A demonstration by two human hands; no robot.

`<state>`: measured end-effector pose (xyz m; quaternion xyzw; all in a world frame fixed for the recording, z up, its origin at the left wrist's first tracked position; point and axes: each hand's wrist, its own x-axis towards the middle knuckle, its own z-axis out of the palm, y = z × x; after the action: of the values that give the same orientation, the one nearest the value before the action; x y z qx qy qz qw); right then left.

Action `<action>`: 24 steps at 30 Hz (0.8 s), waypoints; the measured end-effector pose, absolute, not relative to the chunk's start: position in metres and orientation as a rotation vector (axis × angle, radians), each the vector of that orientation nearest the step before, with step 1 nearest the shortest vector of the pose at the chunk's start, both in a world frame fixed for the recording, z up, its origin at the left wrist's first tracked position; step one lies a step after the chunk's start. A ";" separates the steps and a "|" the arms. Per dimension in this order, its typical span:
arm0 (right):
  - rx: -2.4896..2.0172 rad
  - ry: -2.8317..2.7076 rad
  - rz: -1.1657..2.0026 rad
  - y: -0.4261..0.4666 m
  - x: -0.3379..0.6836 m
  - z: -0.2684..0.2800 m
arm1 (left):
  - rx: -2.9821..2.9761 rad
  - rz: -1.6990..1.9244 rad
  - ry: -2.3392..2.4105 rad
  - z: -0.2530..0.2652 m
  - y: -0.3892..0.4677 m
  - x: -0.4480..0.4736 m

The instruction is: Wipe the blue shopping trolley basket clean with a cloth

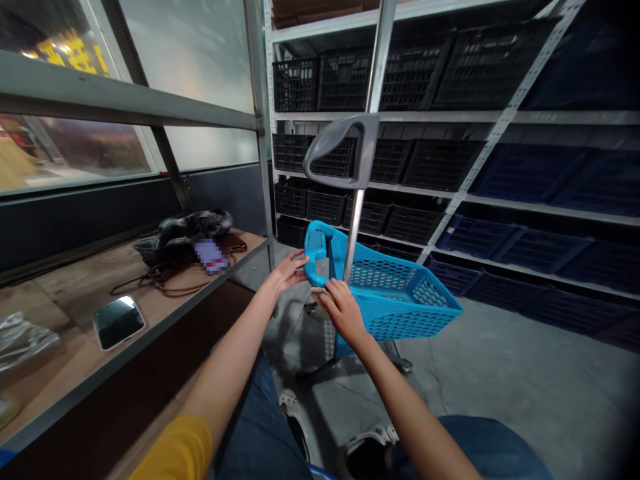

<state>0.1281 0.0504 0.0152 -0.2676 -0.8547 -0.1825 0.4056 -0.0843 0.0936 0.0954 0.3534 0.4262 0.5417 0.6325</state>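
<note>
A small blue plastic shopping cart (pixel 395 277) with mesh sides stands on the floor before me. A metal pole with a grey loop handle (pixel 333 180) rises from it. My left hand (pixel 291 271) grips the left side of the cart's blue handle (pixel 315 257), thumb and fingers against its edge. My right hand (pixel 343 310) is closed at the lower end of that handle, fingers bent over a small pale, cloth-like piece (pixel 318 291). Most of that piece is hidden under the fingers.
On the left, a wooden bench (pixel 60 287) holds a phone (pixel 119 323), dark patterned fabric (pixel 183 233), a brown strap (pixel 175 283) and clear plastic (pixel 23 340). Racks with black crates (pixel 325 203) and dark blue crates (pixel 540 257) line the back and right.
</note>
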 end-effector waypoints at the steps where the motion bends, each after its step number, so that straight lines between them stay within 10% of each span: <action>1: -0.722 -2.148 -0.396 0.050 0.122 0.018 | 0.810 1.241 0.984 0.096 0.093 -0.084; 24: -0.979 -2.038 0.297 0.060 0.167 0.039 | 0.800 1.456 1.143 0.094 0.137 -0.110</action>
<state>0.1673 0.0599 0.0387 -0.3901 -0.8121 0.1185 0.4174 -0.1100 0.1371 0.0936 0.3356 0.4793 0.6108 0.5334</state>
